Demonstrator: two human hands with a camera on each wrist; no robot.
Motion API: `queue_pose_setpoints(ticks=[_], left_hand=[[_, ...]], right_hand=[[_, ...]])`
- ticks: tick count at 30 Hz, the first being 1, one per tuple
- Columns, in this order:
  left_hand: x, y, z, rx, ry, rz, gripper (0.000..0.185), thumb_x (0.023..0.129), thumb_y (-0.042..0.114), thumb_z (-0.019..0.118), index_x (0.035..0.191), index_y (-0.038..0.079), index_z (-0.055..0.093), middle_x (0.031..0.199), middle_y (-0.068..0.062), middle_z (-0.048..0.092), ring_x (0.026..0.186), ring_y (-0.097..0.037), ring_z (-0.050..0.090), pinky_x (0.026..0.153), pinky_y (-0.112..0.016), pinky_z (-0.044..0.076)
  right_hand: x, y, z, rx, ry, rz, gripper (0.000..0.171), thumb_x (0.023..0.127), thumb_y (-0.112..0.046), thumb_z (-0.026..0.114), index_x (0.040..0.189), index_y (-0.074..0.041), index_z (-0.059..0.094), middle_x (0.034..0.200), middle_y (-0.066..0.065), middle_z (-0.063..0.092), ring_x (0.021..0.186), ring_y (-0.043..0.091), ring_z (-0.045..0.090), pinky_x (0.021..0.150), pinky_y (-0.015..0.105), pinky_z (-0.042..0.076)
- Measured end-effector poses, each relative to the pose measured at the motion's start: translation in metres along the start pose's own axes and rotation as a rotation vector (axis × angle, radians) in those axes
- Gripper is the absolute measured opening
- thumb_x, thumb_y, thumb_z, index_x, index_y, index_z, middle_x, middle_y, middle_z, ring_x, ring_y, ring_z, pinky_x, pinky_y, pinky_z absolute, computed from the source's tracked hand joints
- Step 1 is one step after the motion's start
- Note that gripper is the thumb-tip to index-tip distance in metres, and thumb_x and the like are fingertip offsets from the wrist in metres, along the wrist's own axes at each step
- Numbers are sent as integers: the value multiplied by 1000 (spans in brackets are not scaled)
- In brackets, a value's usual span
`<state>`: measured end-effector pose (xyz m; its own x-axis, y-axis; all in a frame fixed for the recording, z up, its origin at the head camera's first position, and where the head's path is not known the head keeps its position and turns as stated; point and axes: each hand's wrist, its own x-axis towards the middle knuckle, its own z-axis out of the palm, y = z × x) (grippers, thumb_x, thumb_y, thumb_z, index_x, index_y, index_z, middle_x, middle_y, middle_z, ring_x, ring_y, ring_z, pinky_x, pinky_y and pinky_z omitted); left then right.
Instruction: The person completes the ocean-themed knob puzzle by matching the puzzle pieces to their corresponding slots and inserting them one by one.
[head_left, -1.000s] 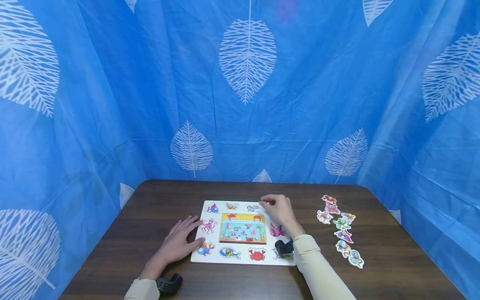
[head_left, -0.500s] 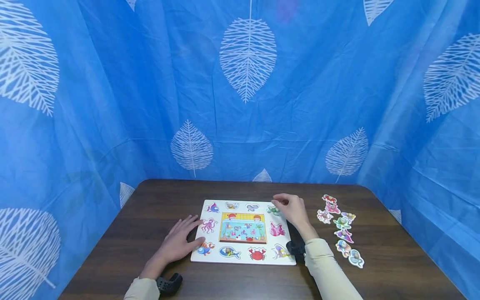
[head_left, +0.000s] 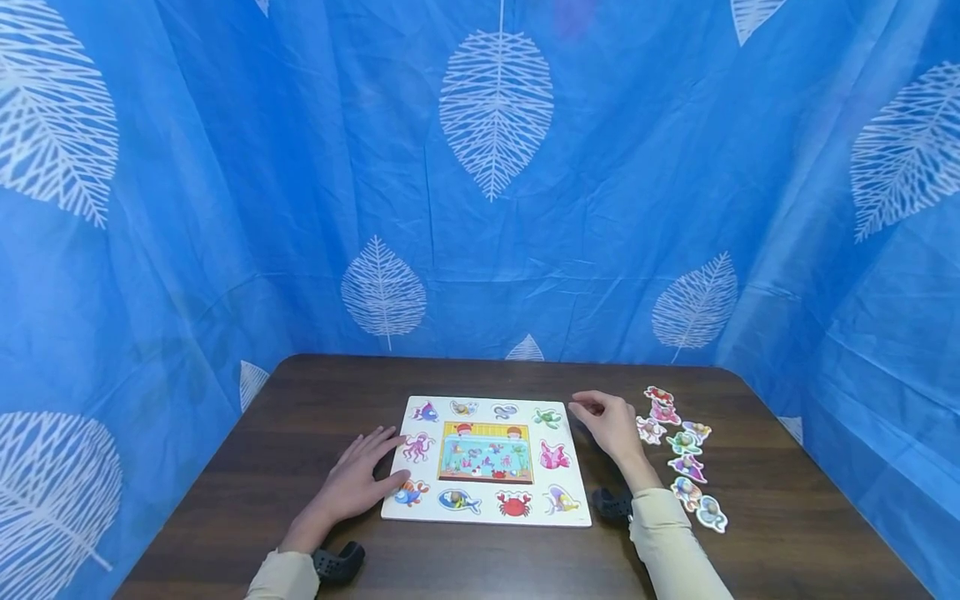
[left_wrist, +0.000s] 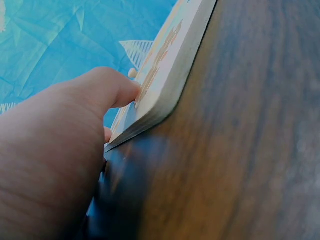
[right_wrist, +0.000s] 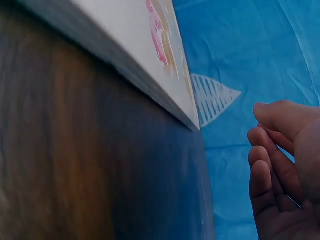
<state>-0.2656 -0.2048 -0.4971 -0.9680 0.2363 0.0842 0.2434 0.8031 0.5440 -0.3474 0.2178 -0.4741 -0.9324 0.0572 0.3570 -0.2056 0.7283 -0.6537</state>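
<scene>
The puzzle board (head_left: 488,503) lies flat on the dark wooden table (head_left: 337,392), squarely in front of the person and between the two hands, probably so that all its recesses lie within easy reach. The left hand (head_left: 358,475) rests along the board's left side with fingers straight and spread wide; the left wrist view shows its thumb (left_wrist: 125,92) touching the board near the near left corner, a light contact that seems meant to keep the board from sliding rather than to lift it. The right hand (head_left: 611,425) hovers just beyond the far right corner, its fingers loosely bent with a narrow gap between thumb and forefinger, and no piece shows in it. The loose sea-animal pieces (head_left: 687,468), among them a red crab (head_left: 658,396) and a green turtle (head_left: 683,444), form a straggling row to the right of the board, seemingly set apart there to leave the printed recesses visible and to suit the right hand. The board itself is thick, white and pale-edged, with an aquarium picture (head_left: 486,452) in its middle and colourful sea creatures printed around the border; on the near side, a striped fish (head_left: 459,502) bears a round wooden knob, so that piece appears seated in its recess.
</scene>
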Motion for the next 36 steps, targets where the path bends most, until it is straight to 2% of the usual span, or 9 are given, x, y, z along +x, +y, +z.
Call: queue_pose_setpoints(ticks=[6,13,16,20,23,29,36], left_hand=[[0,0,0,6,1,-1,64,96,46,70,149,14,55,161,-17,42,154,-39,30,125,-63,19],[0,0,-1,10,-2,-9,67,96,47,70,151,12,53,162,-17,42,155,-38,29,126,-62,19],[0,0,-1,14,-4,-16,71,95,49,70,152,11,51,162,-17,42,155,-38,29,126,-61,19],[0,1,0,11,-4,-23,73,95,50,70,152,9,50,162,-17,42,155,-38,28,126,-61,18],[0,1,-1,4,-5,-26,73,95,49,70,152,9,50,162,-17,41,155,-38,28,126,-61,18],[1,1,-1,1,-2,-23,73,95,49,70,151,9,51,162,-17,42,155,-38,28,126,-61,18],[1,0,-1,7,-3,-19,72,94,49,70,151,9,51,162,-17,42,155,-38,29,126,-61,19]], right_hand=[[1,11,-15,-7,38,-6,24,94,-19,77,112,-4,78,95,10,79,82,21,71,71,27,53],[2,29,-37,-6,112,16,23,93,-14,77,112,-1,77,96,16,78,84,24,72,71,21,52],[1,35,-43,-43,127,24,25,93,-17,78,112,-2,77,97,16,79,85,26,73,75,28,54],[-1,42,-52,-78,140,52,26,94,-19,77,114,-2,77,99,16,79,91,33,74,83,45,55],[-2,49,-59,-90,135,81,27,95,-20,75,115,-1,76,101,18,78,94,37,74,85,51,53],[-6,57,-68,-122,108,139,29,96,-19,74,117,0,75,104,20,77,96,38,73,83,50,54],[-12,64,-73,-143,66,167,29,92,-16,74,112,5,74,97,20,77,91,38,74,79,48,53]])
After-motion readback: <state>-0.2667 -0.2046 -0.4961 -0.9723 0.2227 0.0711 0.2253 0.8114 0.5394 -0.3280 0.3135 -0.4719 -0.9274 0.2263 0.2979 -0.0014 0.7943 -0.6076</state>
